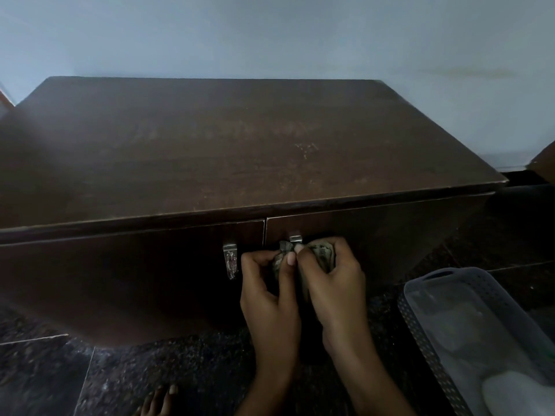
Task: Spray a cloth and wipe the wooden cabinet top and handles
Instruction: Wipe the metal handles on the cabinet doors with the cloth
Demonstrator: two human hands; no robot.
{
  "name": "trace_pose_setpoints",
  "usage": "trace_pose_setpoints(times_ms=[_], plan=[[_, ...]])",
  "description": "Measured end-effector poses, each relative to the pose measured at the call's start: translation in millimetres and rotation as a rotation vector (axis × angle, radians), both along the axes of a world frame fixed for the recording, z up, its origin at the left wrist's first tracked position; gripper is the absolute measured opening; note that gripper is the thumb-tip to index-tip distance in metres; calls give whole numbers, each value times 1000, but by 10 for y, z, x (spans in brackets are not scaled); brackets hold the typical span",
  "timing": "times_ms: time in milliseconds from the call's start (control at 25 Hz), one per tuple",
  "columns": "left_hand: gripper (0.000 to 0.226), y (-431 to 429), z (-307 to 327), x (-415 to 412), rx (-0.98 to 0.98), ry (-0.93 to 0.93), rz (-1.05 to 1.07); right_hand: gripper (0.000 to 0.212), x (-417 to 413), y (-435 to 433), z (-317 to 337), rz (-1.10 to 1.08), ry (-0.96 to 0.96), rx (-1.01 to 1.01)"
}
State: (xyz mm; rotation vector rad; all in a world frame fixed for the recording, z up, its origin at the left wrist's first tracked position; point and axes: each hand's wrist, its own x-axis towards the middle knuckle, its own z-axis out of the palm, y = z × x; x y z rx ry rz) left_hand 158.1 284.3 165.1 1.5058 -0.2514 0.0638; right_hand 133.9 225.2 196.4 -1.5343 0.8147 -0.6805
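Observation:
A dark wooden cabinet stands against the wall, its broad top [240,145] bare and dull. Two metal handles sit at the middle of its doors: the left handle [230,261] is in plain view, the right handle [295,238] shows only its upper end. A crumpled greenish cloth [322,253] is bunched over the right handle. My left hand [267,292] and my right hand [330,283] both grip this cloth, thumbs pressed together against it. No spray bottle can be made out.
A grey perforated plastic basket [435,334] with pale items inside stands on the dark speckled floor at the lower right. A bare foot [157,402] shows at the bottom edge. Another piece of dark furniture [545,163] pokes in at the far right.

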Motion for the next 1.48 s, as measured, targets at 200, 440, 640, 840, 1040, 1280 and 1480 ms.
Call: trace_pose_setpoints(times_ms=[200,440,640,840,1040,1280,1480], plan=[[20,-17,36,38,40,6,4,8,58,-46,48,-28,65,67],[17,11,-35,-91,26,35,17,12,-1,-45,7,6,98,148],[14,14,-164,-76,2,32,5,13,-94,6,-163,23,-19,99],[23,21,-376,-57,-41,69,-11,13,-126,94,-447,-27,-59,19],[24,2,-455,13,-22,100,-25,18,-59,88,-565,-56,-16,-41],[28,195,-415,-54,76,48,32,14,-95,235,-470,-75,111,120],[27,482,-302,-66,-2,7,119,12,-150,493,-301,163,-1,233]])
